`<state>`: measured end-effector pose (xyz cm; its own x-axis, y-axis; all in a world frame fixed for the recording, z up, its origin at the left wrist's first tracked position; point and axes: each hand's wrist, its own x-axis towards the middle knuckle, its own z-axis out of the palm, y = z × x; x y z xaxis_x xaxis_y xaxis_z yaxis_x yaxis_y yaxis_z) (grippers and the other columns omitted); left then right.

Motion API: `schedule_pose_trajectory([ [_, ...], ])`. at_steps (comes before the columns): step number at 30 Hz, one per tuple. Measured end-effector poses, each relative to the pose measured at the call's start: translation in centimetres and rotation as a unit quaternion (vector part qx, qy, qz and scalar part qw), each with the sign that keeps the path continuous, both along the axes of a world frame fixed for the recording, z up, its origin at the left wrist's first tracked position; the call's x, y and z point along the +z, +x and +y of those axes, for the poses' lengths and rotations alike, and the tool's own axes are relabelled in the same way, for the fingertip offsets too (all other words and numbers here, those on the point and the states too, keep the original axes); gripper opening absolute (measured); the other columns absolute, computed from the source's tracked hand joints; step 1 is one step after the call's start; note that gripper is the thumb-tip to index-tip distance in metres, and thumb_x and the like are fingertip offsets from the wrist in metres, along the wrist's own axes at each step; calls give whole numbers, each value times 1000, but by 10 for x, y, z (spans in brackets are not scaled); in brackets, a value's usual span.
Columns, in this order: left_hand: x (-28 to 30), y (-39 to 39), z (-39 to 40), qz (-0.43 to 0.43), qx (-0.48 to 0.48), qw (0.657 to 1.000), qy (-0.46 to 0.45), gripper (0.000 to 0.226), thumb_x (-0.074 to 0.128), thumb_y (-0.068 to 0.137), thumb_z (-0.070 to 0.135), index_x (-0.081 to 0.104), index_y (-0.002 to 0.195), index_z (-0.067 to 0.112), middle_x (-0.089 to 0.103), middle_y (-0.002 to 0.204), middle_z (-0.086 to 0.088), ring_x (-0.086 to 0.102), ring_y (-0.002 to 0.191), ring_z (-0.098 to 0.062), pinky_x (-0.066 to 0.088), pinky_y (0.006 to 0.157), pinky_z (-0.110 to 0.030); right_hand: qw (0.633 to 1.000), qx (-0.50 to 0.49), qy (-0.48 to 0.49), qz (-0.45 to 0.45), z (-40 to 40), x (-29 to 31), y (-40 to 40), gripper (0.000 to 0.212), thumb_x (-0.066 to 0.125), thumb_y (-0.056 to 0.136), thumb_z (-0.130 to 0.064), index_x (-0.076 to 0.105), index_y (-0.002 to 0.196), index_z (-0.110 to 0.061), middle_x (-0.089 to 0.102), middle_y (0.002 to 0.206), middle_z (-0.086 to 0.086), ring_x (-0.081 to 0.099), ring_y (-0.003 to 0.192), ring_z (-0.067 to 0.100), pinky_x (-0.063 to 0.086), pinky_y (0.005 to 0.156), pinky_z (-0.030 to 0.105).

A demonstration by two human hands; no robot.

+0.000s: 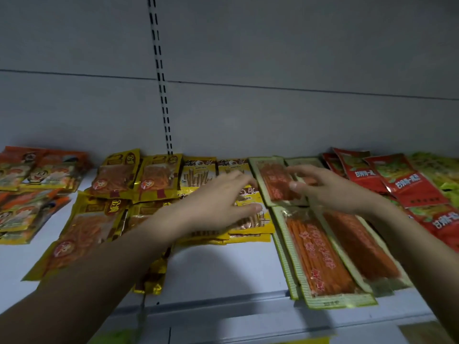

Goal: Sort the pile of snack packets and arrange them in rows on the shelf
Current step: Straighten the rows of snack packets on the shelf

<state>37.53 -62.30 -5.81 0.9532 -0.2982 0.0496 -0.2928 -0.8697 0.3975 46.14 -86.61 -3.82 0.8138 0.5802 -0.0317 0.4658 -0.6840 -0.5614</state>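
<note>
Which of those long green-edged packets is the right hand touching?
The back green-edged packet, against the wall: the right hand rests its fingers on it. The two nearer the shelf's front edge lie untouched.

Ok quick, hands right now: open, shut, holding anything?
Left hand: open, fingers flat on the yellow packets.
Right hand: open, fingers resting on the green-edged packets, gripping nothing.

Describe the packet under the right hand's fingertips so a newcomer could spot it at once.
Start at the slotted upright on the grey back wall, then go right along the back of the white shelf. The right hand touches a green-bordered packet of orange-red sticks. Unlike the yellow packets to its left, its border is striped pale green.
</note>
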Motion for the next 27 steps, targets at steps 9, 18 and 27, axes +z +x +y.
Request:
schedule_pose_trajectory([
  [9,-16,88,-92,14,24,995,94,49,45,103,42,42,151,28,39,156,-4,39,142,-31,34,115,-45,991,12,-125,-43,-45,-22,84,38,47,104,-21,55,140,-10,53,145,2,46,136,20,32,110,26],
  [18,-34,117,-120,32,95,987,125,44,53,101,33,50,144,30,48,147,-3,47,135,-27,40,107,-39,975,86,-204,-34,-60,-40,110,41,41,105,-28,51,142,-11,48,149,12,44,136,31,36,113,39],
  [27,5,45,-147,23,43,993,112,20,64,95,39,66,109,24,59,108,6,56,102,-16,45,91,-39,972,189,-132,-43,-93,6,53,53,61,96,-40,47,144,-21,53,144,0,53,127,16,43,107,34],
])
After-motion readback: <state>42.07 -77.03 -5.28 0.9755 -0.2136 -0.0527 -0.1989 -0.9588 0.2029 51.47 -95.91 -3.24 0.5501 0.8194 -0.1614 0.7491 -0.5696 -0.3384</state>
